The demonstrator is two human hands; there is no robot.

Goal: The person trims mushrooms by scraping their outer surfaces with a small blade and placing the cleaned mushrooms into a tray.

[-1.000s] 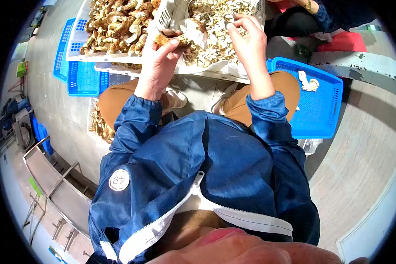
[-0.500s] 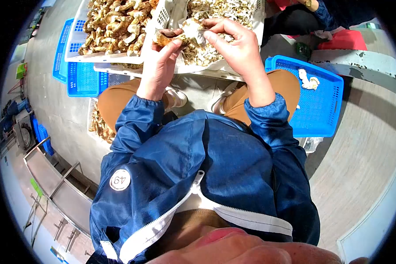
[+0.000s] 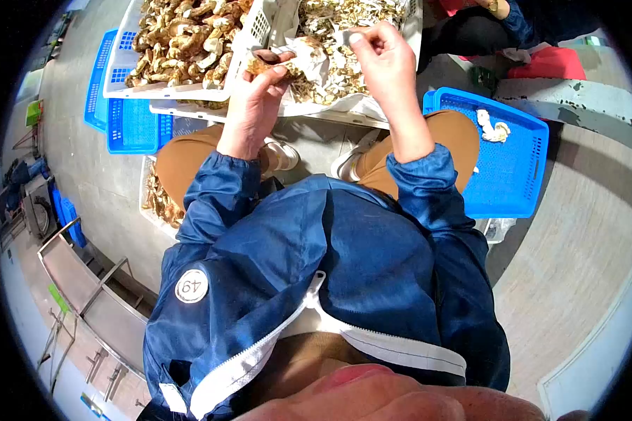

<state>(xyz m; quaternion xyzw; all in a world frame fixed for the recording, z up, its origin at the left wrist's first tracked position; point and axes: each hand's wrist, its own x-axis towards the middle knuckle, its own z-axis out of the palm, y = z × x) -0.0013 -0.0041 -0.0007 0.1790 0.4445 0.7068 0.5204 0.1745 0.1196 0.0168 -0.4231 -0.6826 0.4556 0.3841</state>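
Mushroom [image 3: 258,68] pinched in left fingers [image 3: 277,72], right fingers [image 3: 384,34] off it

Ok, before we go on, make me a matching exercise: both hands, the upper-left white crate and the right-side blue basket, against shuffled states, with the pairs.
1. left hand
2. right hand
3. white crate
4. blue basket

A. pinches a small dark object
B. heaped with brown mushrooms
C. holds a few pale pieces
D. grips a brownish mushroom

Pairs: 1-D; 2-A; 3-B; 4-C

Left fingers [image 3: 274,74] hold a brownish mushroom [image 3: 259,67]; right fingers [image 3: 384,33], a small grey piece [image 3: 346,38].
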